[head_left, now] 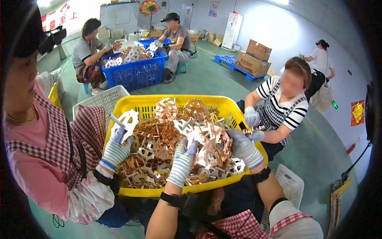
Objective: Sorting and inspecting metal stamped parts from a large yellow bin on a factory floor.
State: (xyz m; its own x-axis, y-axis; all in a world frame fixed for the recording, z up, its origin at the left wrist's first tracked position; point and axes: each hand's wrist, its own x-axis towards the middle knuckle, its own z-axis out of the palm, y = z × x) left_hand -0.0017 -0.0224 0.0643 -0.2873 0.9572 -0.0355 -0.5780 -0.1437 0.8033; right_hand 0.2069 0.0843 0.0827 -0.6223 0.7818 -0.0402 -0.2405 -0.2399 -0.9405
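Note:
Both my hands wear knit gloves and reach into a yellow crate (149, 192) full of copper-coloured and silvery stamped metal parts. My left hand (182, 159) grips the left side of a stack of copper parts (213, 146), and my right hand (243, 148) grips its right side. The stack is lifted a little above the heap and tilted. A co-worker on my left, in a checked apron, holds a silvery stamped piece (126, 120) in a striped gloved hand (116, 149). A co-worker on the right holds small parts in gloved hands (252, 118) at the crate's rim.
A white basket (97, 102) stands behind the crate on the left, another white basket (291, 184) by my right knee. Farther back two people sit at a blue crate (135, 73) of similar parts. Cardboard boxes (254, 59) rest on a blue pallet.

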